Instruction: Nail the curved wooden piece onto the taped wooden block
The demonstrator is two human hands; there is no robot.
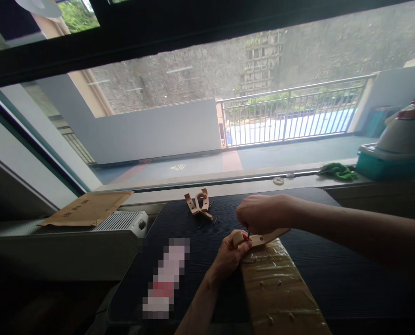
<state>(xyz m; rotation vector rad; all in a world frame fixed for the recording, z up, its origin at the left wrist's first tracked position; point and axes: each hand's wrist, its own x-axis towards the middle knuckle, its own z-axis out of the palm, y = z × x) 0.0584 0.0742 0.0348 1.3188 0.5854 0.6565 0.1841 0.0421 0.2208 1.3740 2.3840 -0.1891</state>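
Observation:
My left hand (232, 251) is closed around the curled end of a wooden hook (261, 240), pressing it on the end of a long tape-wrapped board (279, 279). The hook is pale wood with a dark hole in its flat part. Above it, my right hand (263, 213) is curled into a fist on a screwdriver (248, 234); only its thin shaft shows, pointing down beside my left fingertips. The shaft's tip is hidden. Further back lie several more wooden hooks (191, 204) with loose screws (216, 220) around them.
The dark table (179, 228) stands against a window sill (228, 188). A brown paper envelope (89, 207) rests on the white radiator (123, 222) at left. On the sill are a roll of tape (278, 180), a green cloth (338, 171) and a teal box (389, 163).

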